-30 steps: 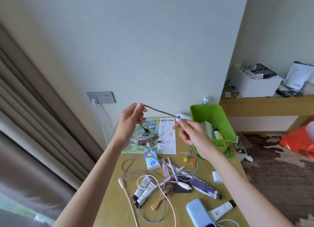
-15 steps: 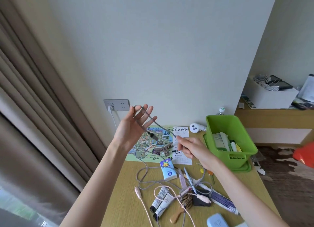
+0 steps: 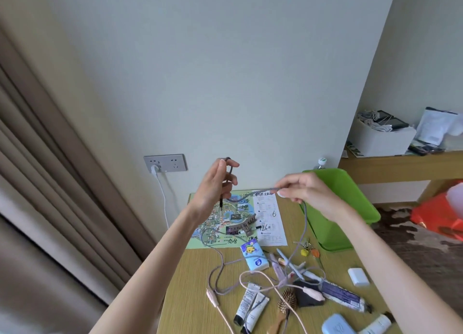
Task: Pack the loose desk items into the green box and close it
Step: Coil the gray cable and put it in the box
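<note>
Over the desk [image 3: 190,296], left hand [image 3: 213,187] and right hand [image 3: 309,193] pinch a gray cable [image 3: 250,194].

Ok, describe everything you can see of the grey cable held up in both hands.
The grey cable looks thin and braided. One end loops over the fingers of the left hand, its dark plug hanging beside the palm. It spans across to the right hand, which pinches it, then drops to the desk and lies in loose curves, crossing the pink cable.

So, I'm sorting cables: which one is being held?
The grey braided cable, held between left hand and right hand; the pink cable lies loose on the desk.
</note>
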`<state>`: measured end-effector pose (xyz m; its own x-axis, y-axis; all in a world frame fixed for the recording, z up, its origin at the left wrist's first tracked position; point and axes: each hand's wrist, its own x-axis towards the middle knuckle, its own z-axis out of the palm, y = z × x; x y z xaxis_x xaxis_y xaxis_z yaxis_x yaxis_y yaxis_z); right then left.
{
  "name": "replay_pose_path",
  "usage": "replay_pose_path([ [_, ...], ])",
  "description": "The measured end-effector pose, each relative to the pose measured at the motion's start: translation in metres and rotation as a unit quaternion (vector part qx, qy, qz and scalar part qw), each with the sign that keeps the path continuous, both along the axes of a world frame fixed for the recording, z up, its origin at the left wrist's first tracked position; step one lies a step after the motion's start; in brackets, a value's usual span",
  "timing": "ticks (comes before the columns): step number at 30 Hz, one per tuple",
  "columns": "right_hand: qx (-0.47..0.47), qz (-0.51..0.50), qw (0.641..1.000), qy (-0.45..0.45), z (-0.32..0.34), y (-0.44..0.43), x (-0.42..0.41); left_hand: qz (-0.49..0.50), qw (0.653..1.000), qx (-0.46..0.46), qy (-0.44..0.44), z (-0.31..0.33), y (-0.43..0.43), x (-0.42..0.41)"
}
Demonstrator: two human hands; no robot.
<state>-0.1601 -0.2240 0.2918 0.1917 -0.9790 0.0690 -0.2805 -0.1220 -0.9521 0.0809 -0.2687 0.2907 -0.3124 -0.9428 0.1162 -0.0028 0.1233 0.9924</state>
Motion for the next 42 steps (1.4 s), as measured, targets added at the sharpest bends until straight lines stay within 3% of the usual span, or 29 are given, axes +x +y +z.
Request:
replay_pose_path([
  [7,-0.137,-0.024,0.987,0.082,0.034,-0.01,0.019,-0.143,0.98,-0.017,-0.136,0.019,-0.007,-0.013],
  [11,-0.145,-0.023,0.986,0.079,0.051,-0.018,0.025,-0.176,0.968,-0.049,-0.17,0.027,-0.007,-0.025],
  [18,-0.1,-0.039,0.994,0.006,0.063,-0.031,0.017,-0.118,0.985,-0.035,-0.121,0.041,-0.017,-0.03],
  [23,-0.074,-0.023,0.997,0.021,0.048,-0.031,0.013,-0.074,0.993,-0.044,-0.084,0.046,-0.028,-0.026],
  [30,-0.101,-0.039,0.993,-0.043,0.051,-0.043,0.035,-0.1,0.986,-0.099,-0.084,0.063,-0.024,-0.037],
  [36,-0.069,-0.065,0.995,-0.034,0.06,-0.053,0.042,-0.02,0.989,-0.139,-0.046,0.073,-0.03,-0.04],
  [42,-0.004,0.006,0.992,-0.123,0.044,-0.048,0.032,0.048,0.991,-0.125,0.002,0.085,-0.044,-0.028],
])
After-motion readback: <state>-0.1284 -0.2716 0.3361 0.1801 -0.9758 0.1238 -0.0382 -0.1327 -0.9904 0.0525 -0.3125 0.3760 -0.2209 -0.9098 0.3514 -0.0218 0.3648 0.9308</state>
